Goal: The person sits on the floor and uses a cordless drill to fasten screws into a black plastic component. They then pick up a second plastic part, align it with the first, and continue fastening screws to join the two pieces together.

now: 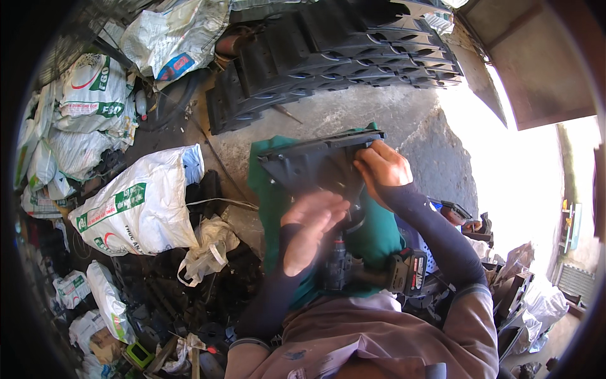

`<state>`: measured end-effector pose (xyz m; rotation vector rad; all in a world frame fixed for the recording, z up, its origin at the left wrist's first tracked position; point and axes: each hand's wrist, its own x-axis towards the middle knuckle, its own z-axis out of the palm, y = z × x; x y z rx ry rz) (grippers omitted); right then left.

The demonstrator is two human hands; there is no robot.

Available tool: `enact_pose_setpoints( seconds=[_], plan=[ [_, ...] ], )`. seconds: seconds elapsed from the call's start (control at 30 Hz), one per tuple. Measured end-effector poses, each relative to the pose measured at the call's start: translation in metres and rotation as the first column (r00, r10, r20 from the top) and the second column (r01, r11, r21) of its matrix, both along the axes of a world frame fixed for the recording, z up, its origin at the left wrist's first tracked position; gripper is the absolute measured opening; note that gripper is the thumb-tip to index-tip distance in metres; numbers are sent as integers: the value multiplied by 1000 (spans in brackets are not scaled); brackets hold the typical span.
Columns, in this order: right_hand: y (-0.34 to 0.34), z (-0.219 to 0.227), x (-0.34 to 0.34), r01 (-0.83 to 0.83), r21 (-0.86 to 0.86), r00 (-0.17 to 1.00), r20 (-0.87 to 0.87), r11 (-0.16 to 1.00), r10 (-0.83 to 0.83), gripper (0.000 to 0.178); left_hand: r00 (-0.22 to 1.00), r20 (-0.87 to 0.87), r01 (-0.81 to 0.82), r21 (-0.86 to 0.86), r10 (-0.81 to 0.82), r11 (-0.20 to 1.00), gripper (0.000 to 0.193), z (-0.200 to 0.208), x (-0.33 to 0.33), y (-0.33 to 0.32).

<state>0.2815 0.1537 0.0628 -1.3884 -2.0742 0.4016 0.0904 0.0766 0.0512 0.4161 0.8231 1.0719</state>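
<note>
A black molded plastic part (303,167) lies across my lap, on green cloth (264,189). My right hand (384,165) grips its far right corner, with the fingers curled over the edge. My left hand (310,227) is over the near side of the part, its fingers stretched out and partly smeared by motion; nothing shows in it. Nearer my body, a cordless drill (338,265) rests on my lap, and its battery pack (407,271) points to the right. The left hand partly covers the part's near edge.
Stacked black plastic panels (328,54) stand at the back on the concrete floor (404,107). A white printed sack (142,211) lies to the left, near several more sacks (91,95). Scrap and plastic bags (536,312) crowd the right side.
</note>
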Motion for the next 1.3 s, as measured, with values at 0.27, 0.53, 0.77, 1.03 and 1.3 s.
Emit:
enact_pose_setpoints(
  seconds=[0.27, 0.53, 0.77, 1.03, 1.3],
  plan=[
    [-1, 6, -6, 293, -513, 909, -114, 807, -402, 13, 990, -130, 67, 109, -53, 992, 28, -7, 6, -3],
    [4, -2, -2, 319, -582, 889, -89, 748, -449, 20, 966, -251, 101, 139, -64, 985, 28, -9, 10, -4],
    [-4, 12, 1, 352, -522, 920, 42, 777, -389, 22, 973, -209, 113, 89, -92, 990, 27, -4, 4, 0],
    [-160, -13, 6, -246, -524, 889, 214, 816, 405, 37, 798, -597, 106, 273, 82, 956, 24, 12, 0, 19],
    [-206, -38, -11, -60, -399, 916, 343, 915, 209, 61, 209, -764, 567, 603, 610, 562, 19, -1, 35, 66]
  ],
)
